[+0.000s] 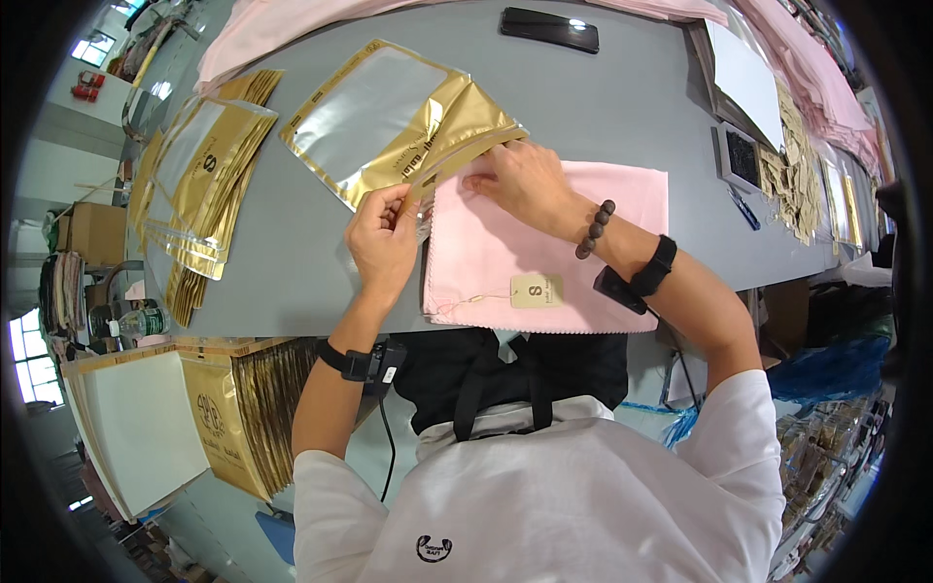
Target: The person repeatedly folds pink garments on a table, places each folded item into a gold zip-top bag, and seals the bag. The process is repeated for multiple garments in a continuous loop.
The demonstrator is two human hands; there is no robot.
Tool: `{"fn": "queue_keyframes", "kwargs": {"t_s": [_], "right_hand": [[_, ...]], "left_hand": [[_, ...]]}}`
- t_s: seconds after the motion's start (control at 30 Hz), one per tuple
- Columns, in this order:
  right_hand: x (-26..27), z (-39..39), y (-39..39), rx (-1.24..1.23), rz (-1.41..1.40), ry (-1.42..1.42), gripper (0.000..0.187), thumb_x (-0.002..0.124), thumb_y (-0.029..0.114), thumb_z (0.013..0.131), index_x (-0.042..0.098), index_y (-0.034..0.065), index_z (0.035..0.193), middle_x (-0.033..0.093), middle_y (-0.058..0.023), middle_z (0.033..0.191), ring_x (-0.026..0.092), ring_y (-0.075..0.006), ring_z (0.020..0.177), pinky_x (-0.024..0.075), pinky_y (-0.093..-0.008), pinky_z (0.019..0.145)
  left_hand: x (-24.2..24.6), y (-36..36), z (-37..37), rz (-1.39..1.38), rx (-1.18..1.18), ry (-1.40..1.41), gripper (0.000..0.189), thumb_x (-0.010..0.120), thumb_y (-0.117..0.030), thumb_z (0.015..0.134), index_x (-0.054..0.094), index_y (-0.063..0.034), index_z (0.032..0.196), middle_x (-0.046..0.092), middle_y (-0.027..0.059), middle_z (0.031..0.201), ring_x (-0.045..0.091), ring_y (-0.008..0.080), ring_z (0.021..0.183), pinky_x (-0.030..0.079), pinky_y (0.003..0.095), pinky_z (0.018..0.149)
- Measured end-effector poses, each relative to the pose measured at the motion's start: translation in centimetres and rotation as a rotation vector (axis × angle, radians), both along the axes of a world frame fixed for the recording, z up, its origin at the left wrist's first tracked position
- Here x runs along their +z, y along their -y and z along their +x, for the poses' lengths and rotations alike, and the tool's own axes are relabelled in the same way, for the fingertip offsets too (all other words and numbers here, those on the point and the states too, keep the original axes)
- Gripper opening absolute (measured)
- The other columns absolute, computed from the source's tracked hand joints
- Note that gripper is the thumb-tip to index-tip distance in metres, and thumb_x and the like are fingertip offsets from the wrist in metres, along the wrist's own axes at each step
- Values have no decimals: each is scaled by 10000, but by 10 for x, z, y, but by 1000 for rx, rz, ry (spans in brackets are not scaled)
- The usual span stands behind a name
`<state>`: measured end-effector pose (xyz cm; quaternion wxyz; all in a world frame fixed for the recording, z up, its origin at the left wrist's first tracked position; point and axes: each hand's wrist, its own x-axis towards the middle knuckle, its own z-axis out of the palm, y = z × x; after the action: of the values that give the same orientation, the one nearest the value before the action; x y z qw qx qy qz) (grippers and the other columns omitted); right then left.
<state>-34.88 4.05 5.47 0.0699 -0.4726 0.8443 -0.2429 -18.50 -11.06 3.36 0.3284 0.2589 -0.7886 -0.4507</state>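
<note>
A gold-bordered plastic bag (379,120) with a clear window lies slanted on the grey table, its near edge raised in both hands. My left hand (383,237) pinches the near left corner of that edge between thumb and fingers. At the edge's right end, my right hand (525,178) has its fingertips on or just inside the bag; the fingertips are partly hidden. Below my right hand lies a folded pink cloth (481,248) with a scalloped edge. A beige hang tag (537,291) on a thin string rests on the cloth near its front edge.
Stacked gold bags (211,167) lie at the table's left. A black phone (549,30) is at the far side. At the right are a small box (740,157), a pen (744,210) and piled tags (794,167). A carton of gold bags (135,430) stands at lower left.
</note>
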Motion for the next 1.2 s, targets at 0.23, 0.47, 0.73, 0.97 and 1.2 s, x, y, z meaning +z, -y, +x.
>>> {"fn": "queue_keyframes", "kwargs": {"t_s": [0.23,0.47,0.73,0.97,1.2], "right_hand": [[-2,23,-20,494,-251,-286,402,761,293,927,692,41,1232,653,-136,1353,608,-358,1231,493,-455,1052],[-17,10,2,228,-75,-56,387,562,354,1016,729,33,1153,731,-185,1128,643,-376,1120,460,-490,1034],[-1,17,18,367,-70,555,385,737,341,911,725,5,1097,720,-237,1069,644,-405,1117,453,-512,1027],[-11,25,37,483,-150,204,577,853,456,790,752,37,1175,714,-239,1043,602,-449,1163,418,-510,1059],[-17,13,48,184,-74,375,525,841,483,787,778,56,1086,730,-179,1009,655,-371,1053,447,-488,972]], "left_hand": [[8,-9,7,-401,-146,63,174,819,-104,897,801,-53,1063,697,63,856,673,170,698,540,295,644],[11,-9,26,-507,-168,154,167,810,-65,872,781,-36,1034,712,86,863,698,245,770,560,345,679],[5,-7,36,-414,-98,132,155,811,-68,875,757,-11,1009,734,94,862,711,206,726,575,319,672],[8,8,36,58,-42,220,191,806,-139,911,752,23,994,769,107,821,725,157,702,577,292,675],[1,20,39,228,-26,122,151,791,-87,923,746,43,987,757,72,811,686,95,698,549,254,645]]}}
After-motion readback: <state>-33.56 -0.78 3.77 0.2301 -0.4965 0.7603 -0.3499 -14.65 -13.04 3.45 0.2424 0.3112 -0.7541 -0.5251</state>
